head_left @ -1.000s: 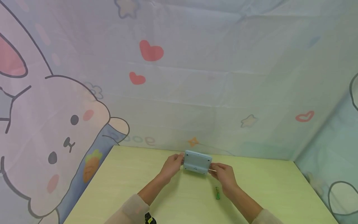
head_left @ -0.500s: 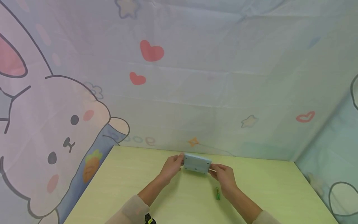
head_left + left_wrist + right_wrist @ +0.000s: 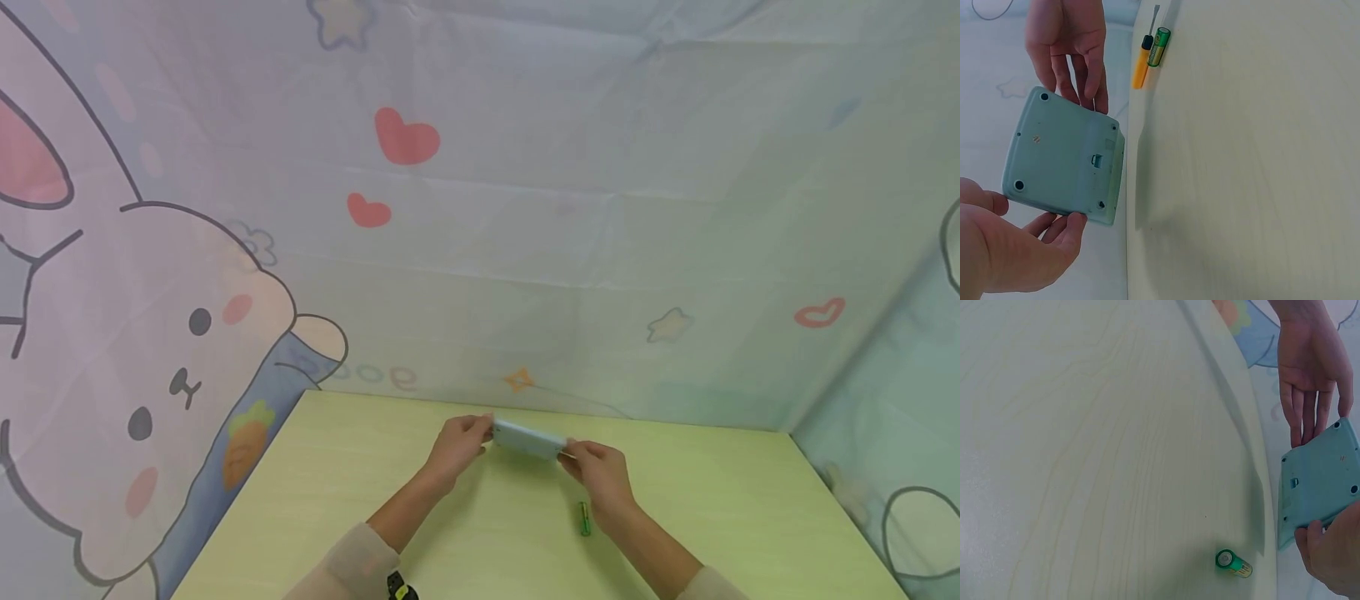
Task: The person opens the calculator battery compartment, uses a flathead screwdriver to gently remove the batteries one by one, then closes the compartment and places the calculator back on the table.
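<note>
Both hands hold a light blue desk calculator by its two ends, above the far part of the table. My left hand grips the left end and my right hand the right end, thumbs and fingertips on the edges. From the head it looks thin, nearly edge-on. Its underside shows in the left wrist view, with round feet near the corners and a small latch on the battery cover. The keys and display are hidden. A green battery lies on the table just left of the right wrist.
An orange-handled screwdriver lies beside the battery in the left wrist view; the right arm hides it from the head. The pale yellow table ends at a printed cloth backdrop behind the hands.
The calculator has tipped from showing its underside to nearly edge-on, its upper edge coming down. Both hands keep their hold and have barely shifted. The battery has stayed put.
</note>
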Demonstrator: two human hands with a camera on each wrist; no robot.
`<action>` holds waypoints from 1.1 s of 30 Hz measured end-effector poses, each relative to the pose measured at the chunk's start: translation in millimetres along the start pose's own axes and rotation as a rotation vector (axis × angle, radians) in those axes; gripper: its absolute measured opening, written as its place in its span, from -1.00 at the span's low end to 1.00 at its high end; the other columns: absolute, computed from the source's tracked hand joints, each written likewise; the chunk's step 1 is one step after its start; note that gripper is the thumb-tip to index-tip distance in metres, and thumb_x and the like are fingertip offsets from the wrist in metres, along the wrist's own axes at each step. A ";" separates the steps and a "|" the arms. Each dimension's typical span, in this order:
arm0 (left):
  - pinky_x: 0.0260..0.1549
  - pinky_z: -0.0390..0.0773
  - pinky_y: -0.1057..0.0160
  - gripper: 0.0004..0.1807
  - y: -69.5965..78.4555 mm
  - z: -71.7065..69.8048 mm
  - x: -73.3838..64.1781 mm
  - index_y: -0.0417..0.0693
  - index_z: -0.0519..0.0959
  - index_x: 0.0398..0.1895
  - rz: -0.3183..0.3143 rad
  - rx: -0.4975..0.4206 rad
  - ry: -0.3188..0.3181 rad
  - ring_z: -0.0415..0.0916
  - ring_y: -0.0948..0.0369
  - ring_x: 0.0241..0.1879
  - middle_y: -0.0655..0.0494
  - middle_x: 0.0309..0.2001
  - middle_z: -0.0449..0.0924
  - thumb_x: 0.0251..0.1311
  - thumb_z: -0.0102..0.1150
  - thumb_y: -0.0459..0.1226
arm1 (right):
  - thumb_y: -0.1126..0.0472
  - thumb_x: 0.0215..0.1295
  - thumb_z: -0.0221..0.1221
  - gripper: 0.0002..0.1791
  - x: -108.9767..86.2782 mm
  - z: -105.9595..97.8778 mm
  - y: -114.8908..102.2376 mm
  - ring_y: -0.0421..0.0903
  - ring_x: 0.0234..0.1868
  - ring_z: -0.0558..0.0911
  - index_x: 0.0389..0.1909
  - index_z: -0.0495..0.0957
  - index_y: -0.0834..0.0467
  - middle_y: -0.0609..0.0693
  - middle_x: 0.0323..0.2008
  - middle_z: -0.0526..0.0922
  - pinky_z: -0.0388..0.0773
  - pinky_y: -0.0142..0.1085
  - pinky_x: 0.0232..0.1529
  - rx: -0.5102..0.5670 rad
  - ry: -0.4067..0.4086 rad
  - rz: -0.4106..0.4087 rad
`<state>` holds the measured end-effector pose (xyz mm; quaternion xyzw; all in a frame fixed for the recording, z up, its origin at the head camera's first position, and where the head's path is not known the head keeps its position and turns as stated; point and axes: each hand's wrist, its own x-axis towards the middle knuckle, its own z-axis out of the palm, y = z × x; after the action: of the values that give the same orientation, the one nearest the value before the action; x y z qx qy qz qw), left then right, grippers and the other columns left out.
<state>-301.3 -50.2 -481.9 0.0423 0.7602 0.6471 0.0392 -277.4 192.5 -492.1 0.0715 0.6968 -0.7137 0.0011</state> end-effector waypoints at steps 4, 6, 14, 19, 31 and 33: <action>0.23 0.61 -0.07 -0.56 -0.1 -1.1 0.9 -0.39 0.66 0.12 -0.018 -0.009 -0.006 0.60 -0.16 0.25 -0.19 0.12 0.70 0.54 0.06 -0.15 | 0.30 0.60 0.13 -0.66 0.1 -1.1 1.9 0.00 0.12 0.71 0.09 0.61 0.55 0.32 0.19 0.60 0.66 -0.22 0.18 0.023 -0.003 -0.014; 0.24 0.59 -0.09 -0.58 1.3 -0.8 0.3 -0.38 0.67 0.10 -0.030 -0.009 -0.003 0.61 -0.16 0.23 -0.17 0.12 0.70 0.47 0.08 -0.19 | 0.34 0.59 0.13 -0.69 0.3 -1.9 2.9 -0.05 0.09 0.70 0.07 0.60 0.56 0.33 0.18 0.59 0.66 -0.28 0.15 0.032 -0.007 -0.023; 0.22 0.61 -0.08 -0.57 1.8 0.7 -3.1 -0.43 0.63 0.15 -0.035 -0.003 0.025 0.63 -0.15 0.14 -0.20 0.11 0.64 0.43 0.07 -0.26 | 0.34 0.54 0.18 -0.68 2.0 -4.4 8.6 -0.09 -0.02 0.62 0.13 0.60 0.51 0.30 0.14 0.64 0.63 -0.25 0.07 -0.057 -0.032 -0.054; 0.19 0.63 -0.06 -0.59 0.2 1.1 -4.3 -0.43 0.63 0.17 -0.024 -0.003 0.052 0.67 -0.15 0.12 -0.22 0.15 0.64 0.48 0.09 -0.27 | 0.35 0.52 0.19 -0.63 1.1 -3.6 9.2 -0.09 -0.02 0.64 0.20 0.55 0.54 0.37 0.17 0.62 0.64 -0.28 0.05 -0.056 -0.037 -0.059; -0.03 0.69 0.07 -0.63 -6.8 2.4 -5.1 -0.42 0.64 0.18 0.006 0.035 0.065 0.66 0.01 0.00 -0.24 0.10 0.67 0.34 0.22 -0.46 | 0.41 0.52 0.13 -0.56 -2.3 -1.6 9.1 0.23 0.29 0.56 0.34 0.46 0.51 0.41 0.29 0.54 0.48 0.05 0.37 -0.124 -0.075 -0.018; -0.06 0.69 0.11 -0.60 -5.7 3.1 -5.8 -0.45 0.61 0.20 0.005 0.033 0.059 0.67 -0.02 0.02 -0.27 0.11 0.66 0.31 0.20 -0.50 | 0.43 0.50 0.13 -0.54 -3.1 -1.7 10.8 0.28 0.31 0.55 0.35 0.45 0.50 0.41 0.30 0.54 0.45 0.11 0.39 -0.139 -0.085 -0.014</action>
<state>-295.3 -48.8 -488.0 0.0258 0.7715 0.6355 0.0143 -273.1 193.6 -502.5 0.0361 0.7444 -0.6661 0.0310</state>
